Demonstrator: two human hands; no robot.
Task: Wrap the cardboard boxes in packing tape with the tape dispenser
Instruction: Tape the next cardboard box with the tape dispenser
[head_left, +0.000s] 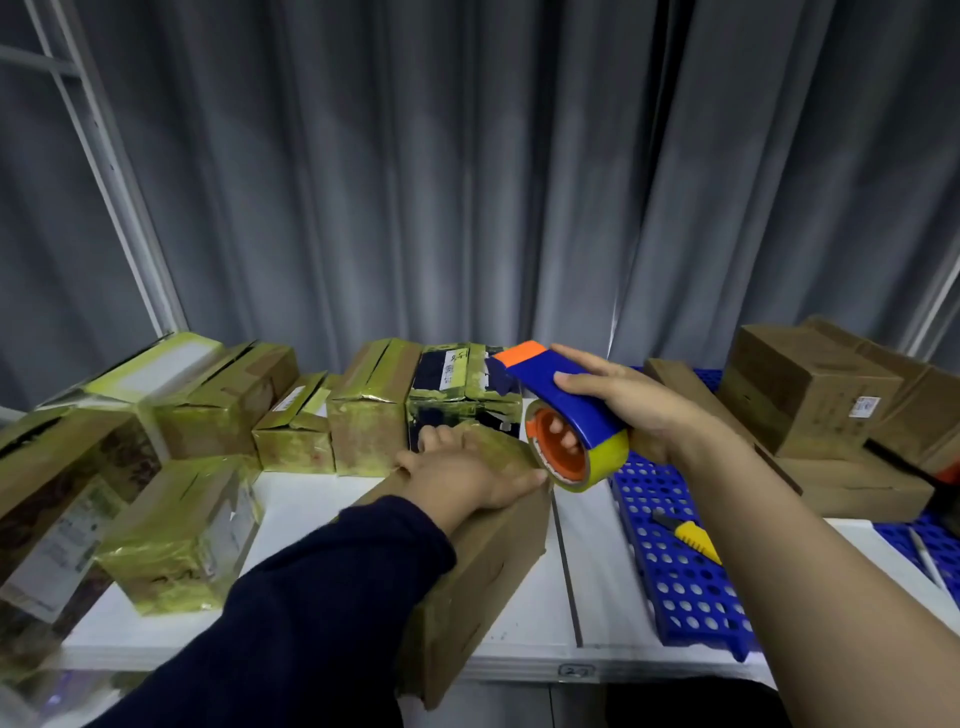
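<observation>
We see a left hand (467, 478) flat on a box (478, 561) and a right hand (639, 410) holding the tape dispenser (566, 410) at its far end.

Nearest us, the closed brown box lies aslant on the white table (524, 644), its contents hidden. The left hand, in a dark sleeve (322, 597), rests on its top with straight fingers. To the right, a blue tray (680, 597) full of holes holds a yellow-handled knife (693, 540). Above the tray's far end, the right hand grips the blue and orange tape dispenser, fingers through its core. The roll of tape (597, 465) is just beside the box's far corner; we cannot tell whether it touches. Farther back stand taped boxes (363, 431) at left and centre and plain boxes (810, 389) at right, all shut. A grey curtain (415, 182) hangs behind.
</observation>
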